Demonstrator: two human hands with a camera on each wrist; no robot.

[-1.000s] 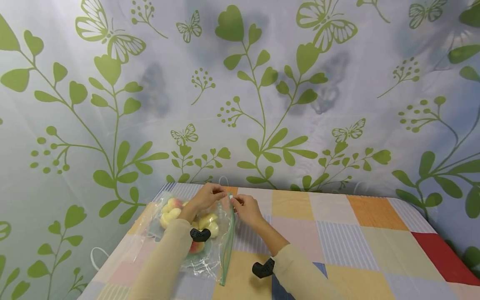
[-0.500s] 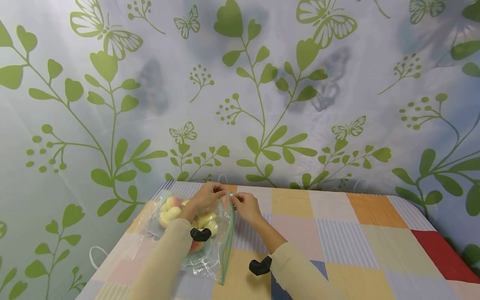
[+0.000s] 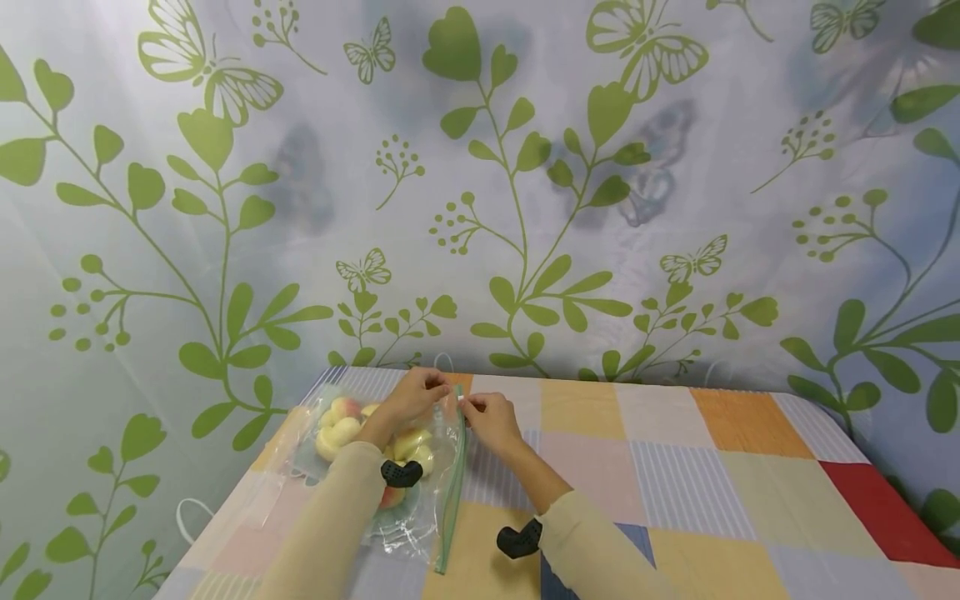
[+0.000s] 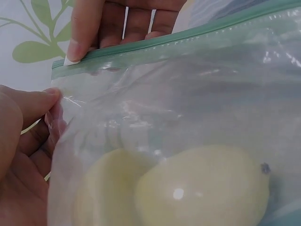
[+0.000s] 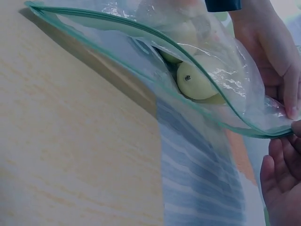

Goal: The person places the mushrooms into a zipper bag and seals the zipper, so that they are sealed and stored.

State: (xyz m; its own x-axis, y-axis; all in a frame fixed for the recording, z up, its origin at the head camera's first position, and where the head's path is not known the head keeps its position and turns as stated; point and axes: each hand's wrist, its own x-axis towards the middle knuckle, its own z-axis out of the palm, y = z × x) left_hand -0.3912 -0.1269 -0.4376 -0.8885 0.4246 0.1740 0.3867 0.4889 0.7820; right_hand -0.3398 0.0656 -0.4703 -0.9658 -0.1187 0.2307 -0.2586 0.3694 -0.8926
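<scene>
A clear zip bag (image 3: 408,533) with a green zip strip (image 3: 452,504) lies on its side on the table. Pale yellow fruits (image 4: 204,188), some blushed red, show through its plastic; their kind is unclear. My left hand (image 3: 411,397) pinches the bag's edge just below the far end of the zip. Between the thumb and fingers of my right hand (image 3: 491,423) is the small white slider (image 4: 70,61) at that same end. In the right wrist view the mouth gapes along most of its length, and a fruit (image 5: 197,80) shows inside.
A patchwork cloth (image 3: 697,492) covers the table, stretching away to the right. Behind it hangs a curtain (image 3: 480,208) printed with green leaves and butterflies. A white cord loop (image 3: 183,521) sticks out at the table's left edge.
The head view shifts slightly. Both hands keep their holds at the far end of the zip, and the bag stays in place.
</scene>
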